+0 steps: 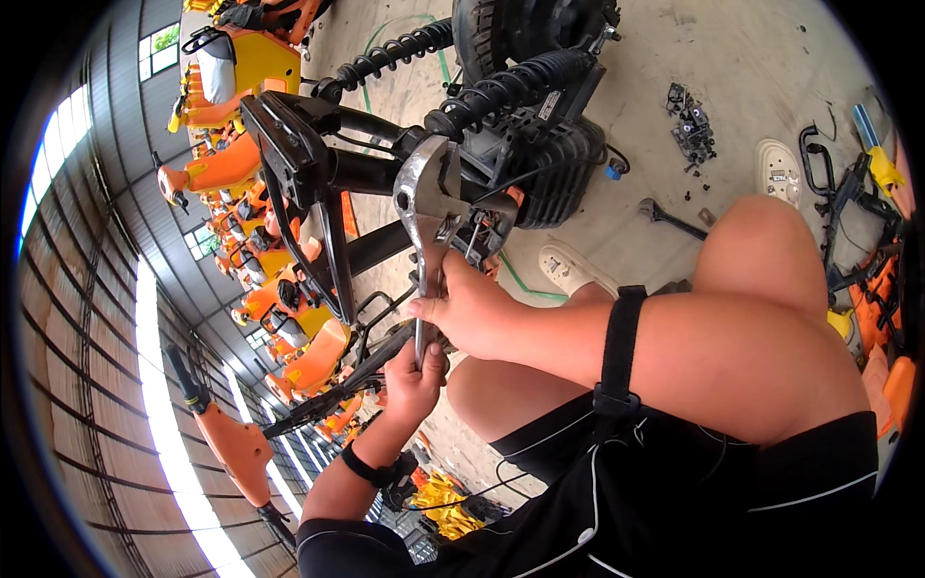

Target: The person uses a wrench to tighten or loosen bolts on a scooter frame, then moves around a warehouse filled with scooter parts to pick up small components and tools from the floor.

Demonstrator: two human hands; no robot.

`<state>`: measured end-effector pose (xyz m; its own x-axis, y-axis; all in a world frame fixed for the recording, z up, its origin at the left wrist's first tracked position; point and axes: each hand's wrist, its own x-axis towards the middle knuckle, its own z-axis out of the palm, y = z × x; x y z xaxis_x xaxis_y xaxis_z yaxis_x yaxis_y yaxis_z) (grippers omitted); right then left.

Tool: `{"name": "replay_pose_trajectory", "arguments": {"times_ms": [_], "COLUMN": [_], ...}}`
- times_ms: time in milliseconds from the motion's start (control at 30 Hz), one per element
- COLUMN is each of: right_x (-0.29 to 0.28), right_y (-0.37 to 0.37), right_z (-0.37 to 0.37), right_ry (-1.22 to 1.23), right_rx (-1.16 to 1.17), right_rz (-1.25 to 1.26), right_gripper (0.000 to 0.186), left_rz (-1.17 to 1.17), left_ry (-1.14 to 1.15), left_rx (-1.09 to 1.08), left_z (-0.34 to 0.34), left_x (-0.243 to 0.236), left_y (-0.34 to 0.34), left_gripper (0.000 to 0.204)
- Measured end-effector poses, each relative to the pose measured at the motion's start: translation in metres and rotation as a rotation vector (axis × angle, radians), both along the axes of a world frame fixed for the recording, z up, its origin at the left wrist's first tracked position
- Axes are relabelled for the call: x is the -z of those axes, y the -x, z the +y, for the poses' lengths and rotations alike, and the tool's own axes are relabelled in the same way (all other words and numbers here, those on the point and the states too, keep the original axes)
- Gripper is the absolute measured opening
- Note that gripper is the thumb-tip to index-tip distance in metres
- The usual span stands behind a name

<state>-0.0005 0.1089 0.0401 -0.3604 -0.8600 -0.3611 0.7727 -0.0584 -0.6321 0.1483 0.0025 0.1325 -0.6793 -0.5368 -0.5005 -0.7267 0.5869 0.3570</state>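
A large silver adjustable wrench is gripped by both of my hands. My right hand wraps its handle just below the head, and my left hand closes on the handle's lower end. The wrench head overlaps a black tubular vehicle frame. What the jaws enclose, if anything, I cannot make out. Beside the head, a black coil-spring shock absorber angles up toward a knobby wheel. Below that shock sits a finned black motor housing.
An open-end wrench lies on the concrete floor, near a pile of small black parts. Black and orange parts lie at far right. Orange scooters line up to the left, with a handlebar with an orange cover nearer.
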Motion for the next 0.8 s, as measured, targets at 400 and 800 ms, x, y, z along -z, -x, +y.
{"name": "replay_pose_trajectory", "arguments": {"times_ms": [400, 800], "right_x": [0.011, 0.048], "right_y": [-0.005, 0.001], "right_z": [0.011, 0.032], "right_ry": [-0.044, -0.578], "right_rx": [0.056, -0.079], "right_rz": [0.067, 0.365], "right_gripper": [0.041, 0.039], "left_rz": [0.079, 0.269], "left_ry": [0.003, -0.085], "left_rx": [-0.087, 0.116], "left_z": [0.023, 0.025], "left_x": [0.032, 0.202], "left_y": [-0.006, -0.032], "left_gripper": [0.023, 0.015]}}
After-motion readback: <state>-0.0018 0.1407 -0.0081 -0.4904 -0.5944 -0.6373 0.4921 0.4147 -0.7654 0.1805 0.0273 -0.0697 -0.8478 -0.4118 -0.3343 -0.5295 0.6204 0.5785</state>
